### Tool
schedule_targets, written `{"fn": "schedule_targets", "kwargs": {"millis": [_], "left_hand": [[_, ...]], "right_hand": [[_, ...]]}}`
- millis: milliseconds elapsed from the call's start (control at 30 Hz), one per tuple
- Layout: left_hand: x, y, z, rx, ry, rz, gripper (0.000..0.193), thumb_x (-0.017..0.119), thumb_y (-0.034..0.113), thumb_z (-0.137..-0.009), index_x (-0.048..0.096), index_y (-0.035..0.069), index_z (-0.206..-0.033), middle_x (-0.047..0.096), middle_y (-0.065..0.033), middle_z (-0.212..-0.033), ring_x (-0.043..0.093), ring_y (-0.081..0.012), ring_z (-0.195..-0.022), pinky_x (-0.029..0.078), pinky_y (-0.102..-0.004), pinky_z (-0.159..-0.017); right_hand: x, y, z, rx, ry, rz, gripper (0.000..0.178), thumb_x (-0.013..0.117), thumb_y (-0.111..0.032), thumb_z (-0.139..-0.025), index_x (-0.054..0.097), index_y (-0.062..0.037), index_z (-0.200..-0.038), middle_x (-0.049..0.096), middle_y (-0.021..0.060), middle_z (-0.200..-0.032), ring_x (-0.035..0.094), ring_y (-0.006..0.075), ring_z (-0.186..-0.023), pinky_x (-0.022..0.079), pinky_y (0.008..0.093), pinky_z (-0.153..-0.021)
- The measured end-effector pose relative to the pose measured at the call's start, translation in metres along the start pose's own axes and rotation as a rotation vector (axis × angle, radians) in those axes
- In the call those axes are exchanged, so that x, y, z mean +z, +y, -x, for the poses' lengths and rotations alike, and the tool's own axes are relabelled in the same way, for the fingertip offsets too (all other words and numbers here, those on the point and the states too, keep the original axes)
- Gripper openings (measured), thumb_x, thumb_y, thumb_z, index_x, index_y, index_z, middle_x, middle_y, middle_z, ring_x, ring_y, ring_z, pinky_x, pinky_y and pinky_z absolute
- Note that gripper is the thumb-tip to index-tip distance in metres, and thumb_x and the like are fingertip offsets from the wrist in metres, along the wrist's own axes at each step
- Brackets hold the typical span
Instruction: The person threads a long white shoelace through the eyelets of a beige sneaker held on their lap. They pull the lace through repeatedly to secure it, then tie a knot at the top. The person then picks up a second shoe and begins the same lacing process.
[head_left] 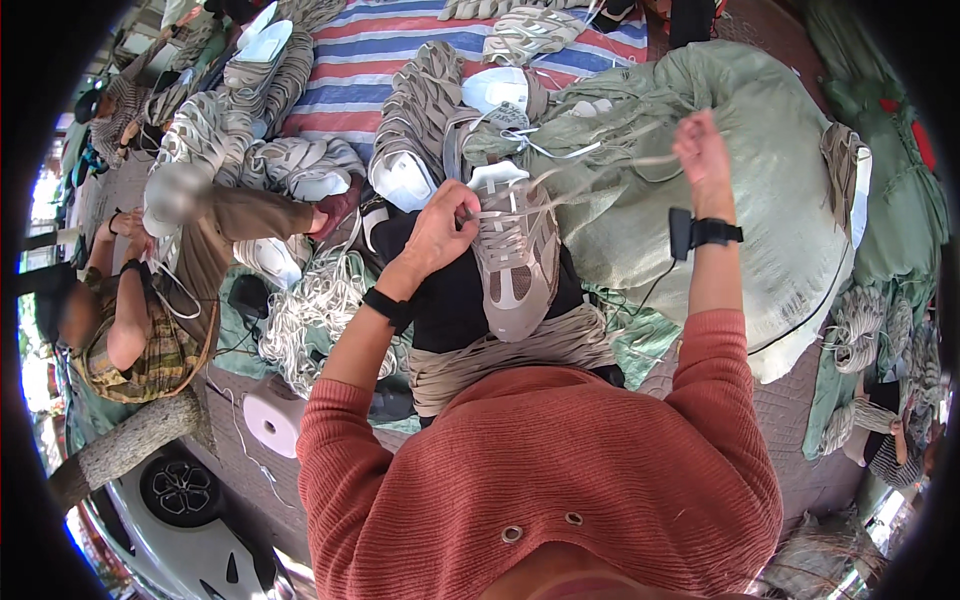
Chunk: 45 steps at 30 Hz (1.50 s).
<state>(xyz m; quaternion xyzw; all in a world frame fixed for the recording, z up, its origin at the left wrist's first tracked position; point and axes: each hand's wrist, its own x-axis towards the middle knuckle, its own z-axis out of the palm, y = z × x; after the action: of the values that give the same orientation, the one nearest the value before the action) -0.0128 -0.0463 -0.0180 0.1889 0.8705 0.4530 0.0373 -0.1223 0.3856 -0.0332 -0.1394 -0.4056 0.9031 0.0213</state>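
Note:
A beige-grey sneaker [522,300] rests on the black cloth [440,310] over my lap, toe toward me, with laces threaded across its front. At the left of its lacing, my left hand [447,228] pinches a flat pale shoelace close to the eyelets. My right hand [703,155] is raised to the far right, fingers closed on the loose shoelace [625,164], which stretches from the shoe in slightly blurred strands. Across my lap lies a bundle of beige laces [510,368].
Rows of similar sneakers [420,110] stand ahead on a striped sheet [345,65]. A big green sack [740,270] bulges at the right. Left are a heap of white laces [315,315], a pink roll [272,418] and a seated co-worker [140,330].

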Motion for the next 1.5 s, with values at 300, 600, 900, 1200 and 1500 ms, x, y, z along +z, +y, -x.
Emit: {"fn": "schedule_targets", "kwargs": {"millis": [300,600,900,1200,1500], "left_hand": [[0.023,-0.002,-0.022,0.079,0.005,-0.357,0.014,0.071,0.017,-0.08,0.063,0.008,-0.087,0.06,-0.0067,-0.092,0.054,-0.0257,-0.084,0.04,-0.04,-0.075],[-0.115,-0.043,0.082,-0.642,0.545,0.463,0.031,0.056,0.033,-0.092,0.062,0.003,-0.094,0.063,-0.0046,-0.089,0.061,-0.0168,-0.084,0.048,-0.0315,-0.077],[-0.112,0.001,0.07,-0.554,-0.145,-0.476,0.056,0.057,0.052,-0.089,0.064,0.002,-0.064,0.063,-0.0113,-0.065,0.058,-0.0289,-0.056,0.047,-0.0366,-0.066],[0.019,0.001,-0.043,0.138,-0.122,-0.367,0.007,0.069,0.005,-0.076,0.065,0.006,-0.08,0.056,-0.0054,-0.078,0.056,-0.0242,-0.079,0.039,-0.0369,-0.075],[0.018,-0.004,-0.037,0.129,-0.2,-0.169,0.021,0.073,0.004,-0.074,0.063,0.009,-0.091,0.052,-0.0029,-0.083,0.055,-0.0213,-0.082,0.035,-0.0339,-0.08]], "right_hand": [[0.1,0.121,0.094,0.118,-0.544,1.052,0.017,0.054,-0.021,-0.093,0.067,-0.0104,-0.089,0.062,-0.0005,-0.078,0.057,0.0123,-0.072,0.045,0.026,-0.071],[0.111,0.129,0.121,-0.32,-0.798,1.466,0.022,0.045,-0.026,-0.094,0.058,-0.0137,-0.081,0.057,0.0007,-0.08,0.054,0.0189,-0.087,0.029,0.0381,-0.08],[0.108,0.129,0.115,-0.163,-0.867,1.415,0.019,0.05,-0.021,-0.088,0.057,-0.0074,-0.077,0.058,0.002,-0.078,0.055,0.0186,-0.079,0.036,0.0382,-0.082],[0.109,0.14,0.106,0.329,-0.74,0.905,0.023,0.055,-0.024,-0.083,0.063,-0.0052,-0.072,0.061,0.0017,-0.071,0.056,0.0129,-0.069,0.042,0.0267,-0.062],[0.109,0.142,0.084,0.561,-0.664,0.803,0.019,0.057,-0.02,-0.081,0.066,-0.0041,-0.075,0.062,0.0029,-0.073,0.057,0.0126,-0.069,0.041,0.0244,-0.063]]}}
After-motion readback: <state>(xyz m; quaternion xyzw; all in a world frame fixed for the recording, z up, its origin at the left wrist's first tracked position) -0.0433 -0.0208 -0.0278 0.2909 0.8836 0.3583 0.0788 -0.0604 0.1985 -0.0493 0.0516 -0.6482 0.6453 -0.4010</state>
